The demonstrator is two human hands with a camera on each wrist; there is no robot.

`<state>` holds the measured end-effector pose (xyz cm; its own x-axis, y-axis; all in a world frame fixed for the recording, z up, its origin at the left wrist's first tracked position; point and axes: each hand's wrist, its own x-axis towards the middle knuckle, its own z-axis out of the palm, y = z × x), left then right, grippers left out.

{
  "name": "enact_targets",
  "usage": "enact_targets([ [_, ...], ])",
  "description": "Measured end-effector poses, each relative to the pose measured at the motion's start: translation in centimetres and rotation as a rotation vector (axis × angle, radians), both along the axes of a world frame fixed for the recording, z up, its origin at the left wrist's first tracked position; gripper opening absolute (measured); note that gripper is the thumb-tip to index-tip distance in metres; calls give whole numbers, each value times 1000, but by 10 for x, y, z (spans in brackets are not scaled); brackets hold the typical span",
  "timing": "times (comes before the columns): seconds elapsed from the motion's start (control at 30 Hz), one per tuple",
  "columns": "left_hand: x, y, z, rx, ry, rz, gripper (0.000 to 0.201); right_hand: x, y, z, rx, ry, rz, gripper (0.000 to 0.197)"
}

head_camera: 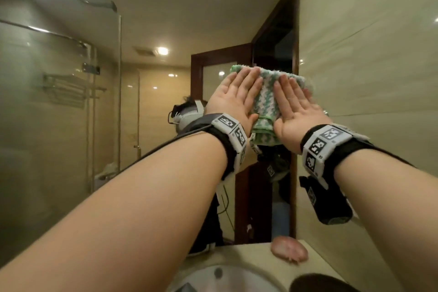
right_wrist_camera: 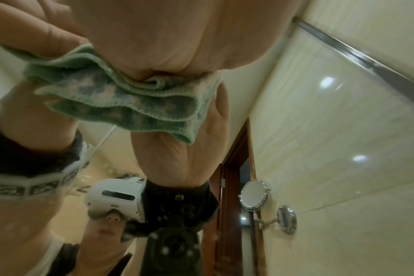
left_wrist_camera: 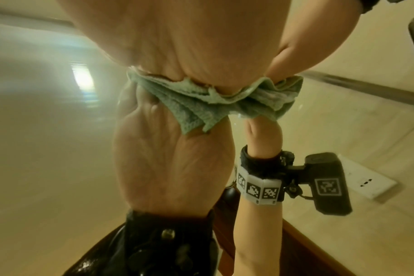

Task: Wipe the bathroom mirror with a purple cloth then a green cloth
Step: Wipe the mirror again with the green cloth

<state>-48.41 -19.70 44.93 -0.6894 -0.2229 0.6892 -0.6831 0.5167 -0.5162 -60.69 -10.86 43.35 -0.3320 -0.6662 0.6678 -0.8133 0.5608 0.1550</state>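
A folded green-and-white cloth lies flat against the bathroom mirror, close to the mirror's right edge. My left hand presses on the cloth's left half with straight fingers. My right hand presses on its right half the same way. In the left wrist view the left palm bears on the bunched cloth, with its reflection below. The right wrist view shows the right palm on the cloth's folded edges. A pinkish-purple cloth lies crumpled on the counter under my right arm.
A tiled wall meets the mirror just right of my hands. Below are the pale counter and a round sink. The mirror reflects a glass shower screen, a wooden door frame and me. A small round mirror on an arm hangs at the wall.
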Motion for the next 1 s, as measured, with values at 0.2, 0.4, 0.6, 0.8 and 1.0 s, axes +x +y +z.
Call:
enact_targets([
  [0.2,-8,4,-3,-26,12,-7,69,-12,4,-5,-26,-13,22,70],
  [0.4,-6,-1,-3,-35,7,-13,69,6,-1,-10,-281,-59,217,71],
  [0.6,17,-21,-8,-43,9,-17,68,14,-25,-19,-213,-11,133,65],
  [0.8,65,-51,-17,24,43,17,65,53,-55,-17,-146,77,174,62],
  [1.0,119,-82,-24,108,92,82,65,107,-91,-15,-121,114,235,67],
])
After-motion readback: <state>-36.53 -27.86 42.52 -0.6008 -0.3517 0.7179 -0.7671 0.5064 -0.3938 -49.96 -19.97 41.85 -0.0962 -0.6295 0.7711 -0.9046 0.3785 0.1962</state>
